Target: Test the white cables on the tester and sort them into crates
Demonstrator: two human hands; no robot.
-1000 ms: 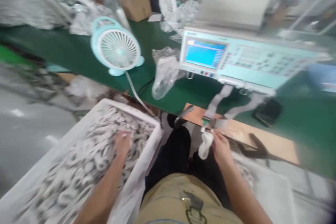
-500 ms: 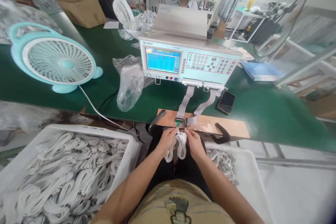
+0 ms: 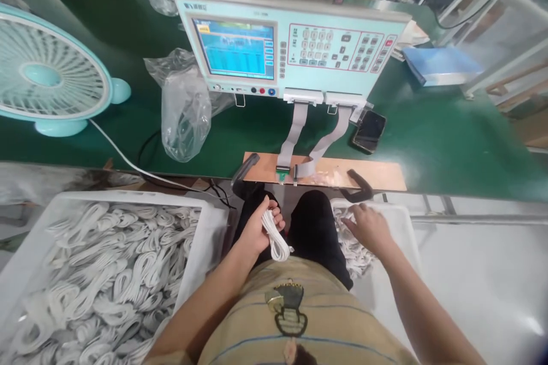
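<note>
My left hand (image 3: 257, 225) is closed around a coiled white cable (image 3: 276, 239), held above my lap with its loop hanging toward my shirt. My right hand (image 3: 369, 229) reaches over the right white bin (image 3: 413, 239), fingers apart and nothing visible in them. Beneath that hand lie bundled white cables (image 3: 357, 259). At the table edge, two grey ribbon cables (image 3: 293, 134) run from a test instrument (image 3: 329, 82) to a green connector board (image 3: 282, 174) and a dark connector (image 3: 295, 173) on a wooden strip (image 3: 383, 175). Neither connector has a white cable at it.
A large white bin (image 3: 199, 245) full of coiled cables (image 3: 115, 262) stands at left. Black clamps (image 3: 246, 174) hold the strip to the green table (image 3: 436, 154). A fan (image 3: 47, 74), plastic bag (image 3: 186, 114), phone (image 3: 369, 131) and blue book (image 3: 440, 65) lie about the instrument.
Both hands have left the connectors. The left came back toward my lap with the coiled cable; the right let go and moved right over the bin. The view has tilted down and closer.
</note>
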